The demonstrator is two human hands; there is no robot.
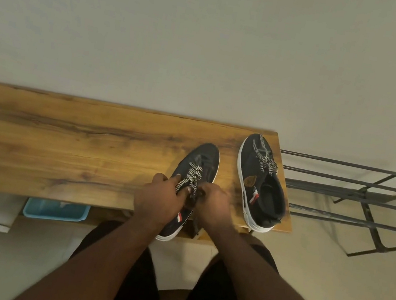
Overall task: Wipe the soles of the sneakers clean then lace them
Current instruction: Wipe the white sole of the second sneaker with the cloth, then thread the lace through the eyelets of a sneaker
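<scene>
table (60, 141): glossy grained wood | sneakers (259, 184): matt dark cloth, white rubbery soles | rack (368, 198): dull metal

Bench (60, 141) left of near sneaker (200, 161) open; second sneaker (260, 179) crowds right end; wall close behind.

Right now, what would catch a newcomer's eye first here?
Two hands meet mid-frame on a dark sneaker at the wooden table's near edge: the left hand and right hand both work its black-and-white lace. The second sneaker stands at the table's right end, already laced, beside a black metal rack.
</scene>
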